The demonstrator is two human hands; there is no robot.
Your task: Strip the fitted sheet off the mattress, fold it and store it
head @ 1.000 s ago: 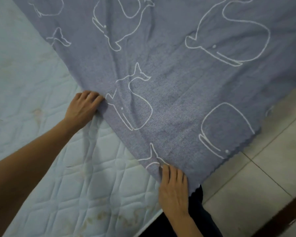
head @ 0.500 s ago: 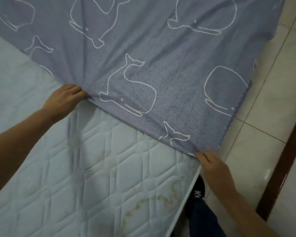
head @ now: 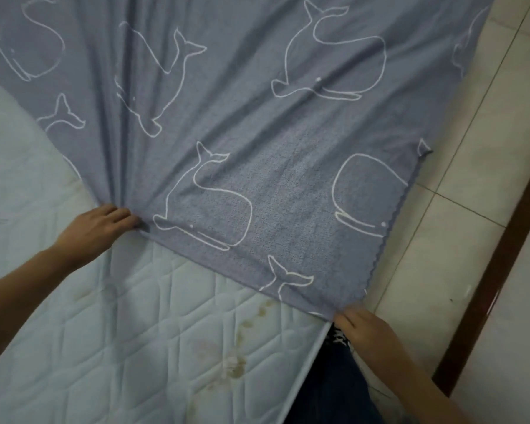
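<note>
Peeling sheet (head: 257,133) off mattress (head: 135,332): both hands on its near edge.
Left hand (head: 95,231) grips a gathered bunch of the edge, fingers curled; right hand (head: 364,328) pinches the corner at the mattress side, beside the floor (head: 471,240). Sheet lies spread over the far part; the near quilting is bare. Judgement: move both holds together, low and even, so the cloth slides rather than snags, with the edge between them taut. Count: sheet 1, mattress 1, hands 2, both holding.
</note>
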